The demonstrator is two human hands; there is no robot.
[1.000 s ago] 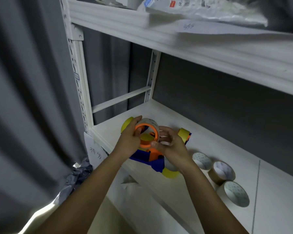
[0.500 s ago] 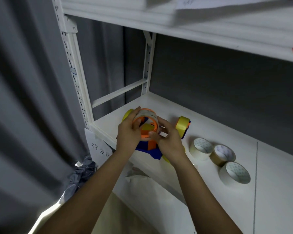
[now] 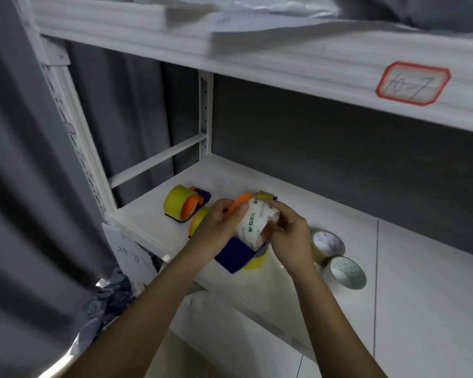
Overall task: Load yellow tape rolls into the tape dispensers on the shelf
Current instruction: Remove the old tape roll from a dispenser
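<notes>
Holding a tape roll (image 3: 253, 223) between both hands above the front edge of the shelf (image 3: 410, 268), I have my left hand (image 3: 216, 230) curled round its left side, thumb pressed on the printed white wrapper with green lettering, and my right hand (image 3: 290, 236) pinching its right side with bent fingers. An orange hub (image 3: 239, 204) shows behind my left thumb, and the blue body of a tape dispenser (image 3: 234, 255) hangs just below the roll; I cannot tell whether the roll is fully seated on it. Beneath that, a yellow roll (image 3: 257, 261) sits at the shelf's front edge, partly hidden by the blue body. Just right of my right wrist lie two pale rolls (image 3: 344, 271) flat on the shelf, touching or nearly so. Left of my left hand another yellow roll (image 3: 198, 221) peeks out, and beyond it, towards the shelf's left front corner, stands a loaded dispenser (image 3: 185, 204) with a yellow roll on an orange hub. Behind my fingers, a further yellow roll (image 3: 265, 195) shows only its top. On the front lip of the upper shelf is a red-bordered label (image 3: 413, 83).
</notes>
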